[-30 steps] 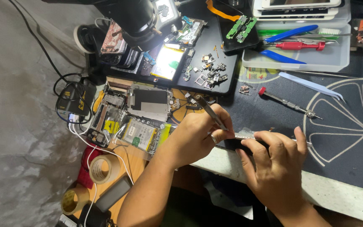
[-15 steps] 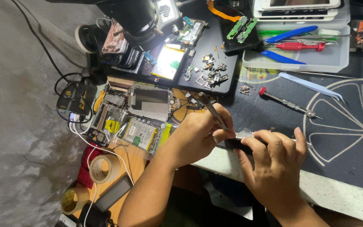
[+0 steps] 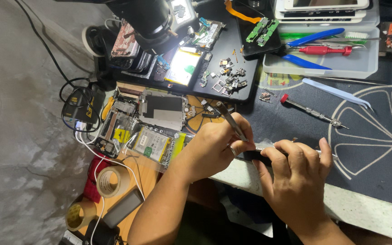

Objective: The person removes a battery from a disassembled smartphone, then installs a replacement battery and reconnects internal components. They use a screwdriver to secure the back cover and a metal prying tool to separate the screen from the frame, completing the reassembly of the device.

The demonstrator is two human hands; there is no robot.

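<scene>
My left hand point(image 3: 214, 147) grips metal tweezers point(image 3: 230, 120), their back end slanting up and away from my knuckles. The tips point down toward a small dark phone part point(image 3: 257, 156) at the near edge of the workbench. My right hand point(image 3: 296, 174) is closed over that part, fingers curled on top and holding it against the dark work mat point(image 3: 377, 149). The two hands touch over the part, which is mostly hidden by fingers.
A dismantled phone with metal shield point(image 3: 162, 109) and battery point(image 3: 153, 143) lies left of my hands. A microscope point(image 3: 146, 18) stands at the back. A red-handled screwdriver point(image 3: 311, 111), pale spudger point(image 3: 336, 93), tool tray point(image 3: 323, 54) and tape rolls point(image 3: 110, 181) lie around.
Both hands stay in place over the small part. The tweezers have shifted only slightly.
</scene>
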